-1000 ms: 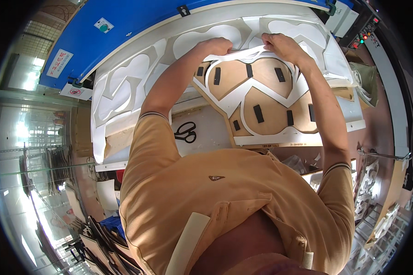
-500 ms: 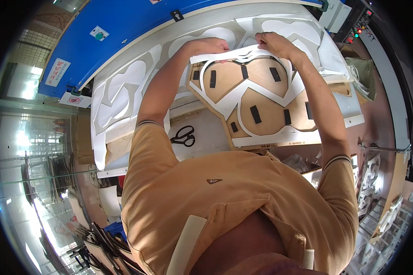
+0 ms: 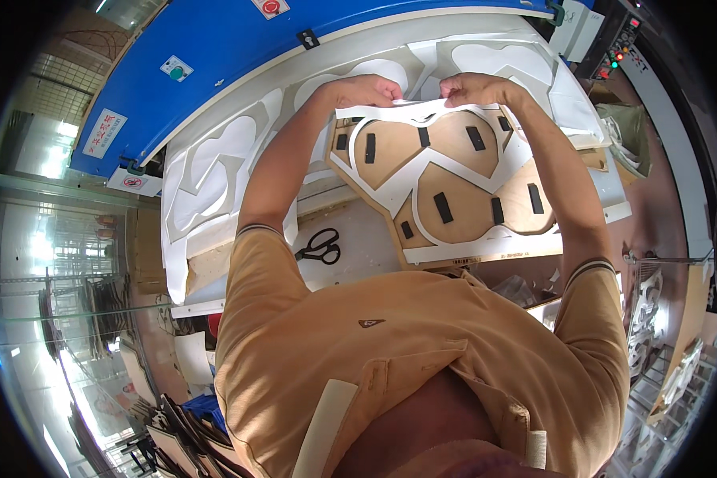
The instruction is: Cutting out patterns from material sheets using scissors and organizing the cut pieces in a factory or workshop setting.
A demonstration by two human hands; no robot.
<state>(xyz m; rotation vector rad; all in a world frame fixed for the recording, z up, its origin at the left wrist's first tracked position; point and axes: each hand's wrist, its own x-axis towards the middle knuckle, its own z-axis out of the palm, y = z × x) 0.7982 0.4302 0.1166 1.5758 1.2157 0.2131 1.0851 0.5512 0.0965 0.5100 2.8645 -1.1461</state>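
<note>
head view: beyond my arms the blue machine (image 3: 215, 56) spans the top, and under its edge lies a pale bed of cut-out sheets (image 3: 219, 159). nearer me is the white desk (image 3: 366, 231), and the wooden board (image 3: 466, 199) sits right of centre, its near edge toward my body. over that board lies the white sheet (image 3: 390, 191), an open web around bare wooden shapes, its far strip running between my two hands. my left hand (image 3: 370, 92) and my right hand (image 3: 472, 89) are a little apart, each with fingers curled in and clamped on that far strip.

to handle this well, i judge it best to pull evenly with both hands, since the strip between them looks wavy and the narrow webs could stretch or tear if one side leads. a low, steady lift, freeing the sheet around each outline in turn, should be kinder than a jerk; the black pads (image 3: 443, 207) on the wood might catch an edge.

as for what i can't see: the machine runs out of the frame, my right forearm covers the board's right side, and my fingertips are hidden behind the strip, so how deep the pinch goes is unclear. the black-handled scissors (image 3: 327, 246) lie on the desk with their blades out of sight by my left arm.
</note>
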